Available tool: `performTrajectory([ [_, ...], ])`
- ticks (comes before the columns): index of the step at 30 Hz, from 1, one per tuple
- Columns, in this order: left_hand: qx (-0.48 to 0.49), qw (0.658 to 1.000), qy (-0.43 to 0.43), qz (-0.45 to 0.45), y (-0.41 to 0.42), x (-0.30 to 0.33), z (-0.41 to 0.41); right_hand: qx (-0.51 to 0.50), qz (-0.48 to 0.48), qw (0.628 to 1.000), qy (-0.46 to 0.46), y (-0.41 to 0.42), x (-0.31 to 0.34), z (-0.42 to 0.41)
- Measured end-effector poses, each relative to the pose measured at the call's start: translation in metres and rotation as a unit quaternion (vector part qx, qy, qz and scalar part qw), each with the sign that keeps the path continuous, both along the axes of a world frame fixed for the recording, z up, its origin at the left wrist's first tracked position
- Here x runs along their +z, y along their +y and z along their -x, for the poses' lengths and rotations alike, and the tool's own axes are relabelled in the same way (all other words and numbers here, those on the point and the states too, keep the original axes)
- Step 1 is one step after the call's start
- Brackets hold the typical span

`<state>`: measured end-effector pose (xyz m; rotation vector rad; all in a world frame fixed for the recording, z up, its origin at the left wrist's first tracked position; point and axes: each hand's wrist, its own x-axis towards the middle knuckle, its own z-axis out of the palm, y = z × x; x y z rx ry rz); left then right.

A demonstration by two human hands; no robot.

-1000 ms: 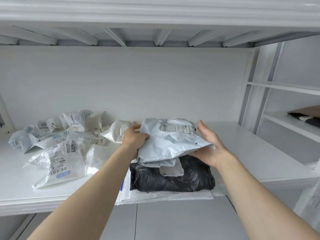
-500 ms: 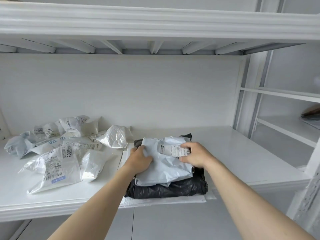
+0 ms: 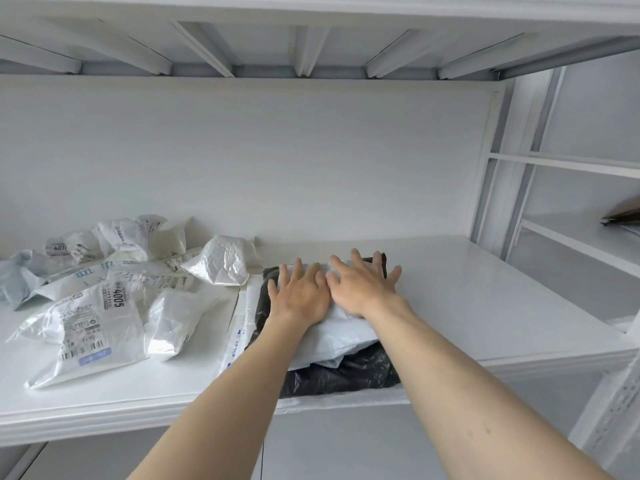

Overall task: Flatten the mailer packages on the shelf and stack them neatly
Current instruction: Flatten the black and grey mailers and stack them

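While flattened, mailer under hands

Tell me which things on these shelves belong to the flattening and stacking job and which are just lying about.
Part of the job:
- left hand and right hand, pressing flat
- pale grey plastic mailer under them
- black plastic mailer beneath
- flat white mailer at the bottom
- crumpled white mailers at left

Lying about:
- brown flat item on the right-hand shelf
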<state>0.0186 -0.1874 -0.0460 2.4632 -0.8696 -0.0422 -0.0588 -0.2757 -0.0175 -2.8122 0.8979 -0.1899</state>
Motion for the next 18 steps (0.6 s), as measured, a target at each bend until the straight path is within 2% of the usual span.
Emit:
performTrajectory([
  [3,0.018,0.999,-0.004,-0.040,0.002,-0.019,-0.004,-0.006,-0.026,1.000,0.006,-0.006,-0.025,-0.002],
  [8,0.027,0.998,-0.002,-0.056,0.002,-0.035,-0.008,-0.012,-0.069,0.998,-0.009,-0.009,-0.049,-0.008],
  [18,0.027,0.995,0.009,-0.091,-0.003,-0.045,-0.011,-0.008,-0.099,0.995,-0.011,-0.013,-0.063,-0.010],
])
